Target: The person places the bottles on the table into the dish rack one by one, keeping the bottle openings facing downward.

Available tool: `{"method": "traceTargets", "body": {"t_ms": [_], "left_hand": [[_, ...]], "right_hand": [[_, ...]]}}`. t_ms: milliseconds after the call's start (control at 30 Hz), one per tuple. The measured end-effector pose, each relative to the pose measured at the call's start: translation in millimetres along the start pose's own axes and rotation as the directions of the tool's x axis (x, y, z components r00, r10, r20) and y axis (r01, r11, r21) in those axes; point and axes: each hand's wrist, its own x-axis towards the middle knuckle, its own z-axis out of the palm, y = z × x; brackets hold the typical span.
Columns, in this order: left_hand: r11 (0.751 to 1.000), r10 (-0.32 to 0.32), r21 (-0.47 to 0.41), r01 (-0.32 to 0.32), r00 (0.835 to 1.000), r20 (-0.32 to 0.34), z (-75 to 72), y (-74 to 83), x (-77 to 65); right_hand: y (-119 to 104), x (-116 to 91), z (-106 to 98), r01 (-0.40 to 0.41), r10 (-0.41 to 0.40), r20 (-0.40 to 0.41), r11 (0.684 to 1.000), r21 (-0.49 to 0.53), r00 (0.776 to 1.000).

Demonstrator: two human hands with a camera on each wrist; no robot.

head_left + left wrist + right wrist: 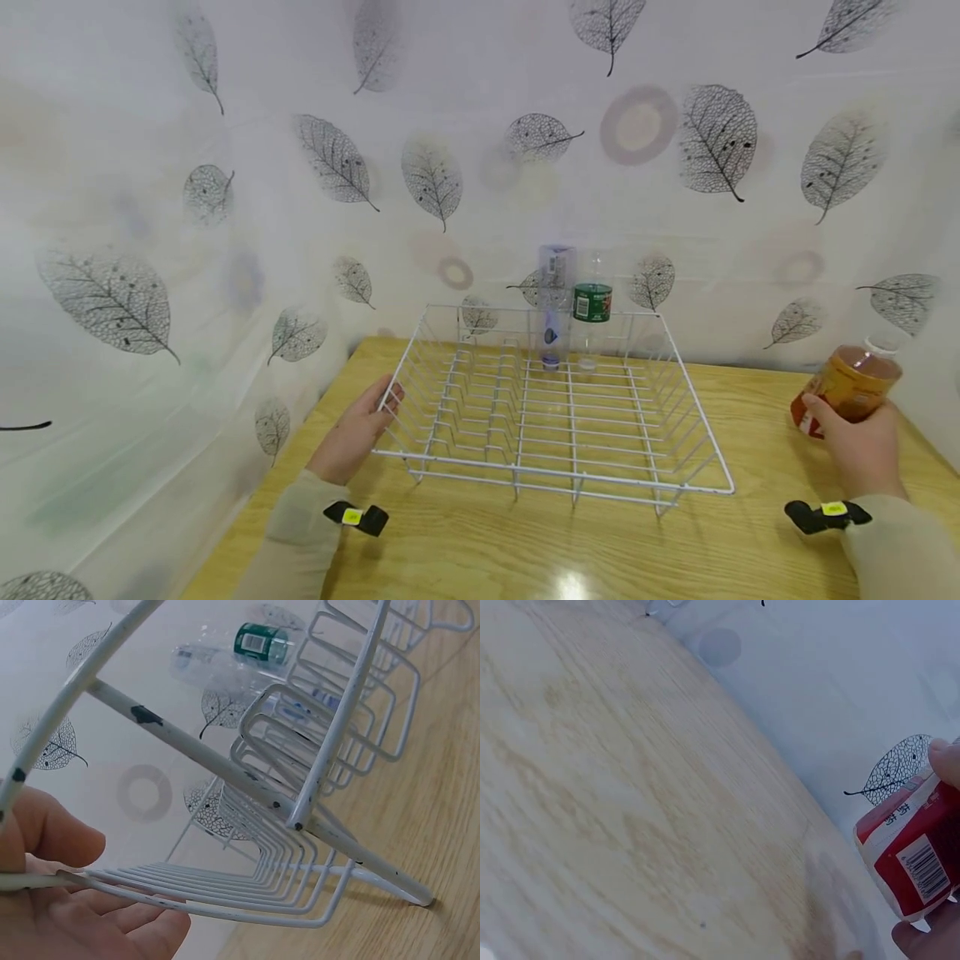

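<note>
A white wire dish rack (555, 475) stands on the wooden table, tilted a little in the head view. My left hand (354, 432) grips its left side; in the left wrist view the top wire runs between the thumb (64, 836) and the fingers below. Off to the right, my right hand (870, 450) holds a plastic bottle (855, 387) with a red and orange label and a whitish cap, leaning to the right. The label's barcode side (922, 874) shows in the right wrist view, where much of the hand is cut off.
At the rack's back are a clear bottle with bluish print (553, 292), its cap end down, and a clear bottle with a green label (592, 302). Behind the wooden table (465, 542) hangs a leaf-patterned sheet (480, 183), which also covers the left side.
</note>
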Motion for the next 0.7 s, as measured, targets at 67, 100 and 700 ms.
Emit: {"method": "traceTargets", "body": {"t_ms": [67,100,700], "left_hand": [[1.0,0.004,0.011,-0.004,1.0,-0.001,0.4,0.9,-0.9],[1.0,0.009,0.02,-0.009,1.0,-0.002,0.5,1.2,-1.3],[0.949,0.102,0.308,-0.069,0.991,-0.092,2.0,17.4,-4.1]], "right_hand": [[-1,-4,2,0.041,-0.041,0.015,0.999,-0.034,0.999],[-2,-6,2,0.064,-0.062,0.022,0.997,-0.05,0.998],[-80,-56,21,0.498,-0.431,0.294,0.842,-0.207,0.853]]}}
